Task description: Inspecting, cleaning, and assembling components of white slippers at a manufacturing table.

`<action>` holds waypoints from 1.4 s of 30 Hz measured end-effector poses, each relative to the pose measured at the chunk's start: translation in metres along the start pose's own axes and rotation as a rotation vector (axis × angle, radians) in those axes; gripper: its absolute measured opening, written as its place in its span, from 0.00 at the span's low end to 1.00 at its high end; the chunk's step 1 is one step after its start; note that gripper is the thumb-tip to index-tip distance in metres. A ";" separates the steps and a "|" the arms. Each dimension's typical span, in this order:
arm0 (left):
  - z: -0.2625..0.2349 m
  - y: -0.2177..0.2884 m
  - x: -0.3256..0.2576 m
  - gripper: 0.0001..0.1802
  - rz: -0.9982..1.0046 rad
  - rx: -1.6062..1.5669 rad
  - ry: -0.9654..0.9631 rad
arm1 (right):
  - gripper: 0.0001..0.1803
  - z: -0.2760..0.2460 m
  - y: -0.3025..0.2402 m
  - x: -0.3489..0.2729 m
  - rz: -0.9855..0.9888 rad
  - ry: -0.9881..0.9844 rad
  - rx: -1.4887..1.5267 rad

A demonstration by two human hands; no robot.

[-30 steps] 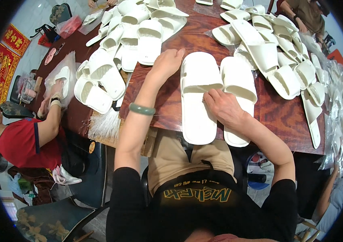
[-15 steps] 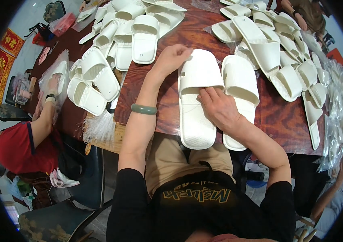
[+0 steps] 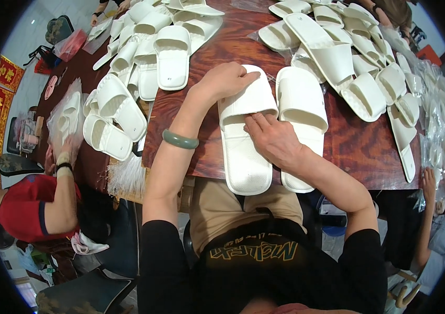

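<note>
Dark reddish wood surface (image 3: 358, 146) fills the upper view, crowded with white slippers. Landmark: the left slipper (image 3: 244, 131) of a white pair lying at the near edge, straight in front of the person. Biggest heap of slippers (image 3: 361, 63) lies beyond and right of it, reaching the far right rim. Second heap (image 3: 128, 73) sits to its left and beyond, spilling toward the left edge. Right slipper (image 3: 302, 120) of the pair lies just beside it on the right, parallel, toes away. Person in red top (image 3: 23, 209) sits well left of it, one hand on a bagged slipper (image 3: 68, 118). Left hand (image 3: 225, 79) rests on the landmark slipper's toe end, fingers curved loosely over the strap, pressing down, no pinch. Right hand (image 3: 274, 138) lies flat on its insole just behind the strap, fingers together, tips pointing into the strap opening. Green bangle (image 3: 180, 139) on the left wrist, just left of the slipper.
</note>
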State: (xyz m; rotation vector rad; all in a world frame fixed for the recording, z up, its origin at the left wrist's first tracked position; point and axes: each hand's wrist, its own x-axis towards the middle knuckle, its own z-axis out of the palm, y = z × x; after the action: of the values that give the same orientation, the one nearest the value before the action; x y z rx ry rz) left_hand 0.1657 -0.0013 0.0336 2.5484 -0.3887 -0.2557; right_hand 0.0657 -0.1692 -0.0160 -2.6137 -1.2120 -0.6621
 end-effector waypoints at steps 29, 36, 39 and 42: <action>-0.015 -0.020 0.011 0.25 -0.211 -0.419 -0.465 | 0.11 -0.010 0.004 -0.011 -0.001 -0.178 0.212; -0.020 -0.031 -0.020 0.26 -0.143 -0.513 -0.322 | 0.15 -0.018 0.007 -0.010 -0.136 -0.193 0.329; -0.019 -0.031 -0.024 0.25 -0.195 -0.467 -0.289 | 0.11 -0.015 0.000 -0.009 0.020 -0.186 0.239; -0.006 -0.036 -0.018 0.25 -0.039 -0.536 -0.194 | 0.09 -0.007 -0.003 -0.006 0.054 -0.232 0.151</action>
State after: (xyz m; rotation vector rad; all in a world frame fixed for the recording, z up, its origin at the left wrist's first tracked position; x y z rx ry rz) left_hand 0.1587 0.0364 0.0213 2.0117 -0.2933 -0.5450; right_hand 0.0580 -0.1735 -0.0130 -2.6386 -1.1948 -0.2513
